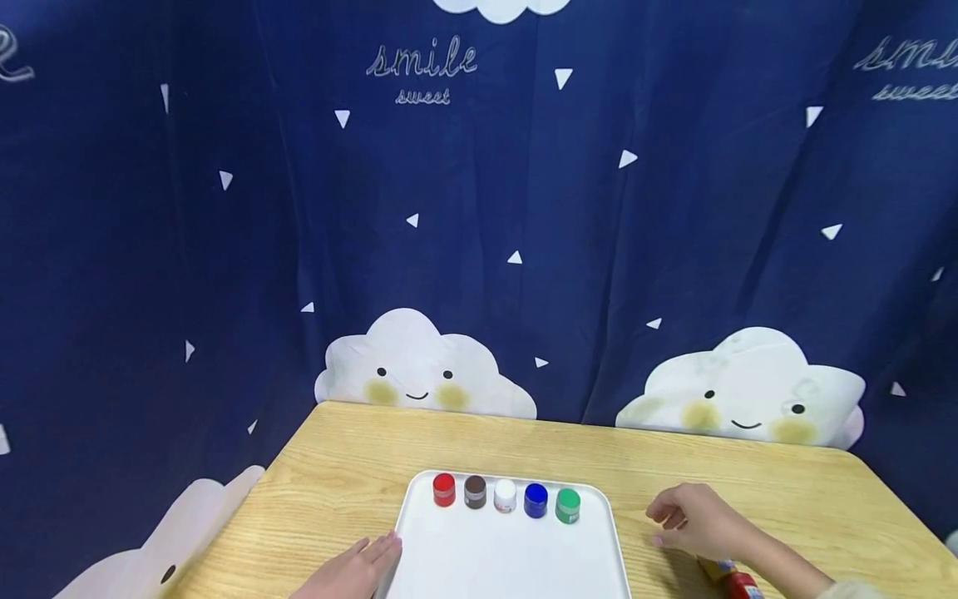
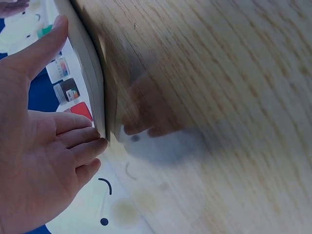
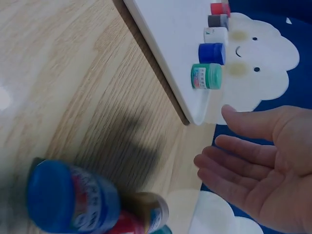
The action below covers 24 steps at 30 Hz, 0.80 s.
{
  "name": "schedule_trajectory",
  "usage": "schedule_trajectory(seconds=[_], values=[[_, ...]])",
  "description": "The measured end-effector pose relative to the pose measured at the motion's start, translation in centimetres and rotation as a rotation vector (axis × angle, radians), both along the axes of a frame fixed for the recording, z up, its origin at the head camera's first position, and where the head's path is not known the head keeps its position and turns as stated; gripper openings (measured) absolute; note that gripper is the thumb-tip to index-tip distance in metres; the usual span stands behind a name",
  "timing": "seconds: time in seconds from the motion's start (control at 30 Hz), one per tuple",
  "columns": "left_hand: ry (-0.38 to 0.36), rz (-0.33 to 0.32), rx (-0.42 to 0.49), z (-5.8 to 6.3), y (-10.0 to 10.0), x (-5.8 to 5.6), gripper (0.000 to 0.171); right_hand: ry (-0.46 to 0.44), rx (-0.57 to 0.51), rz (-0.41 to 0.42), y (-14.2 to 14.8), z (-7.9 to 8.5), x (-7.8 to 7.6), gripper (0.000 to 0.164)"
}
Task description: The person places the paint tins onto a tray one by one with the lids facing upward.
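A white tray (image 1: 509, 553) lies on the wooden table with a row of small paint jars along its far edge. From left to right stand a red jar (image 1: 444, 489), a dark brown jar (image 1: 475, 492), a white jar (image 1: 505, 495), a blue jar (image 1: 535, 500) and a green jar (image 1: 567, 505). My left hand (image 1: 352, 571) is at the tray's left side, straight fingertips right at its rim. To the right of the tray my right hand (image 1: 696, 522) hovers over the table, fingers loosely bent and holding nothing. A blue-capped bottle (image 3: 73, 197) stands near it.
Beside the blue-capped bottle are a red container (image 1: 743, 586) and a yellow one (image 1: 716, 568), partly hidden by the right forearm in the head view. A dark blue curtain (image 1: 479, 183) with cloud faces and white triangles hangs behind the wooden table (image 1: 337, 466).
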<state>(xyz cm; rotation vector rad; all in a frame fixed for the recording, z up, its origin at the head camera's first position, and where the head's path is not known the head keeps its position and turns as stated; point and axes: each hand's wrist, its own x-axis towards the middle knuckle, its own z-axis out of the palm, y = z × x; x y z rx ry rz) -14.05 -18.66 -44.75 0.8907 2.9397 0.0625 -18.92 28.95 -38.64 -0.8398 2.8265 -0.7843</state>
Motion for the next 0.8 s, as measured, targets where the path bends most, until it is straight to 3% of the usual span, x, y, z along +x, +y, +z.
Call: schedule_trajectory(seconds=[0.27, 0.63, 0.8], values=[[-0.029, 0.026, 0.013, 0.0, 0.0, 0.0, 0.086, -0.086, 0.038, -0.131, 2.5, 0.5, 1.6, 0.027], [-0.09, 0.078, 0.045, 0.4, 0.0, 0.3, 0.091, -0.223, 0.141, -0.459, 3.4, -0.8, 2.8, 0.027], [-0.055, 0.063, 0.042, 0.4, 0.0, 0.4, 0.09, -0.246, 0.143, -0.472, 3.1, -1.4, 2.6, 0.025]])
